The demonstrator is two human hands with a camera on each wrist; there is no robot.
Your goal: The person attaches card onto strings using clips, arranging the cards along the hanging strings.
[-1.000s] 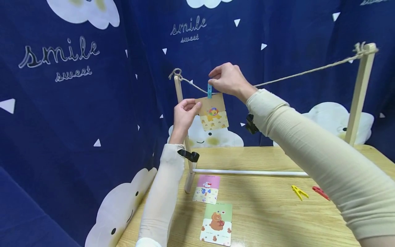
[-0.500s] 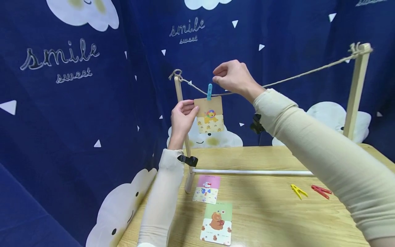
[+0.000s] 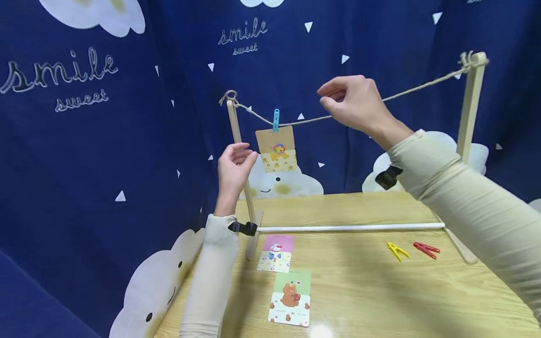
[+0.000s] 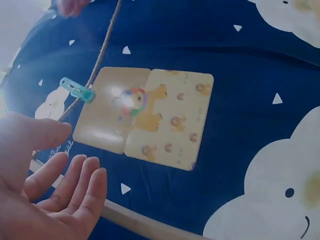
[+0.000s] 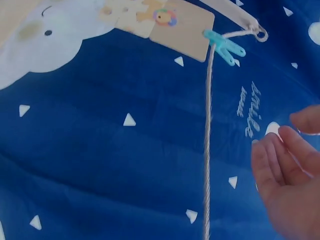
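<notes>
A lion card (image 3: 277, 152), tan above and cream below, hangs from the rope (image 3: 308, 120) under a blue clothespin (image 3: 276, 120). Just left of the card is my left hand (image 3: 234, 170), its fingers loosely bent with nothing in them. The left wrist view has the lion card (image 4: 165, 117) a short way beyond the fingertips. My right hand (image 3: 357, 104) is raised at the rope's height, to the right of the clothespin, holding nothing. In the right wrist view, the clothespin (image 5: 224, 46) grips the card's top edge and the rope.
On the wooden table (image 3: 351, 291) lie a pink card (image 3: 275, 253), a green bear card (image 3: 289, 298), a yellow clothespin (image 3: 398, 251) and a red clothespin (image 3: 426, 249). Wooden posts (image 3: 471, 105) hold the rope, with a white bar (image 3: 351, 228) low between them.
My right hand has let go of the blue clothespin and moved right. My left hand has released the lion card and drawn back left; the card now hangs by the clothespin.
</notes>
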